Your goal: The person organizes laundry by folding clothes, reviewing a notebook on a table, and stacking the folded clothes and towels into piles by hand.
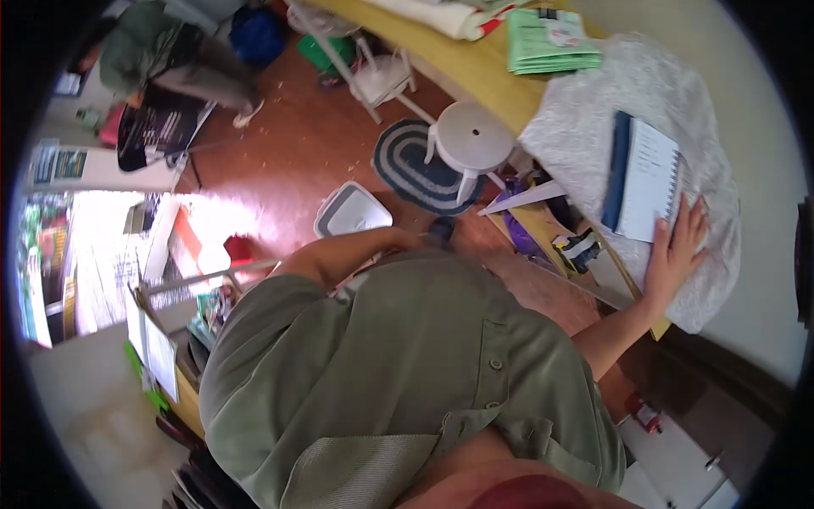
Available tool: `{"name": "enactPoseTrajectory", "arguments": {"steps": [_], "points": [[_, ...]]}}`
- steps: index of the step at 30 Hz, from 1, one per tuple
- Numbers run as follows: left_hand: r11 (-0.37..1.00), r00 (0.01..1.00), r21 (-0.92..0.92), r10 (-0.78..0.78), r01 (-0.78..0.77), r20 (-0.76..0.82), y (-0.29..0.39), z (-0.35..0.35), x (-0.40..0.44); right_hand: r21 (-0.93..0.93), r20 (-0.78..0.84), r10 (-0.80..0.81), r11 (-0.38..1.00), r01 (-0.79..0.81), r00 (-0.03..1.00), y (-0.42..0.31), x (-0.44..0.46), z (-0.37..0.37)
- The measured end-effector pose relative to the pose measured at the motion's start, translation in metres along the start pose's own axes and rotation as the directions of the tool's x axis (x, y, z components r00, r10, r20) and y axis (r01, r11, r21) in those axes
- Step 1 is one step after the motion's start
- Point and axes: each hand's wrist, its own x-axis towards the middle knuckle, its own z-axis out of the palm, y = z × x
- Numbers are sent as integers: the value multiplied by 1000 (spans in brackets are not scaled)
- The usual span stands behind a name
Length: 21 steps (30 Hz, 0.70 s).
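Observation:
My right hand (677,254) lies palm down, fingers spread, at the lower right edge of an open spiral notebook (649,182). Its thumb touches or nearly touches the page, which bears handwritten lines. The notebook's dark blue cover (619,161) shows along the left. Beneath both is a heap of clear bubble wrap (585,110) on a yellow table (454,64). My left arm bends across my waist, and my left hand (415,241) is mostly hidden beyond my green shirt, its fingers not visible.
Green packets (551,44) lie farther along the table. A white stool (475,136) stands by an oval striped rug (415,165), near a grey-white bin (354,210). A tape dispenser (578,250) sits below the table edge. Another person (153,51) bends over at upper left.

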Motion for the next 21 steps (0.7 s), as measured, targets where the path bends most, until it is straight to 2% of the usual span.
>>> {"name": "enactPoseTrajectory", "arguments": {"steps": [1, 2, 4, 5, 6, 7, 8, 9, 10, 12, 13, 14, 15, 16, 17, 19, 20, 21], "points": [[967, 957, 81, -250, 241, 144, -15, 20, -10, -13, -28, 1, 1000, -1, 1000, 2, -1, 1], [871, 846, 193, -487, 452, 216, -30, 37, -24, -31, -36, -12, 999, 11, 999, 5, -1, 4], [673, 647, 308, -737, 673, 197, -51, 60, -55, -17, -34, -22, 1000, 22, 999, 3, 0, 4], [620, 595, 312, -783, 720, 183, -56, 66, -66, -22, -44, -16, 1000, 15, 999, 2, 0, 3], [692, 687, -10, -715, 722, 132, -78, 110, -63, -30, -43, -23, 999, 22, 999, 3, 0, 4], [699, 769, -368, -635, 614, 78, -99, 153, -61, -19, -44, -51, 999, 50, 998, 4, 0, 5], [638, 838, -637, -546, 434, 24, -118, 191, -59, -45, -30, -47, 998, 45, 998, 6, -1, 6], [130, 702, -870, -652, 476, 287, -82, 145, -82, -67, -34, -36, 997, 33, 999, 8, 0, 6], [-315, 569, -938, -750, 142, 338, -61, 170, -84, -74, -18, -34, 997, 32, 999, 7, 1, 2], [-7, 545, -991, -835, 132, 79, -46, 259, -75, -69, -1, -12, 998, 12, 1000, 11, -4, -7], [16, 571, -965, -808, 264, 143, -21, 260, -79, -70, 16, 0, 998, 1, 1000, 12, -2, -8], [19, 592, -919, -769, 395, 239, 6, 258, -85, -30, -36, -1, 1000, 0, 999, -2, 5, -10], [3, 606, -885, -729, 466, 317, 28, 258, -90, 291, -212, 88, 956, -23, 973, -21, 5, -18], [-16, 611, -867, -704, 498, 363, 42, 258, -96, 573, -327, 215, 819, 12, 920, -42, -1, -23], [-38, 618, -853, -672, 521, 408, 54, 263, -103, 582, -331, 212, 813, 22, 919, -69, -2, -22], [-74, 615, -834, -641, 546, 460, 69, 269, -116, 714, -455, -1, 596, 366, 890, -134, 1, -23], [-78, 603, -831, -652, 551, 461, 63, 269, -123, 827, -321, -118, 449, 338, 940, -171, 1, -27], [-76, 594, -834, -667, 546, 450, 55, 272, -129, 916, -193, -252, 301, 266, 948, -206, 4, -28]]}}
